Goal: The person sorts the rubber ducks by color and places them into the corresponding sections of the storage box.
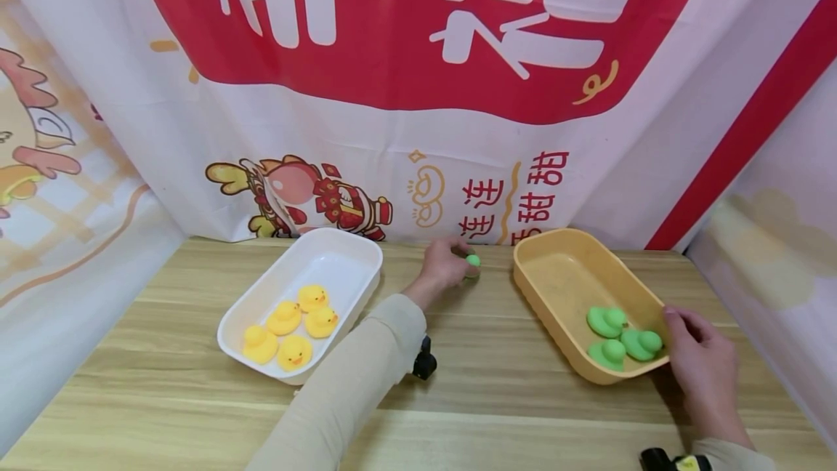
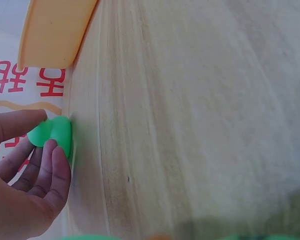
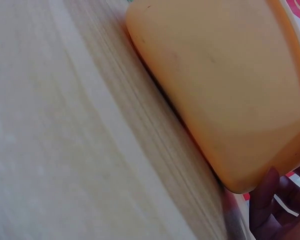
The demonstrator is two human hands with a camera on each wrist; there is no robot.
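Note:
Near the back of the table, my left hand [image 1: 446,265] pinches a green rubber duck [image 2: 60,132] between thumb and fingers. In the head view most of that duck is hidden by the hand, with its round head showing. My right hand [image 1: 705,355] grips the near right corner of the orange plastic basin [image 1: 549,289], fingers at its rim. Inside this basin, three green rubber ducks [image 1: 607,320] sit grouped at the near end. The right wrist view shows the basin's outer wall [image 3: 215,90] with the fingertips [image 3: 265,190] at its corner.
On the left stands a white basin [image 1: 229,336] with several yellow rubber ducks [image 1: 294,352] in it. A printed cloth [image 1: 392,122] hangs along the table's back edge. The wooden table [image 1: 484,384] runs between the two basins.

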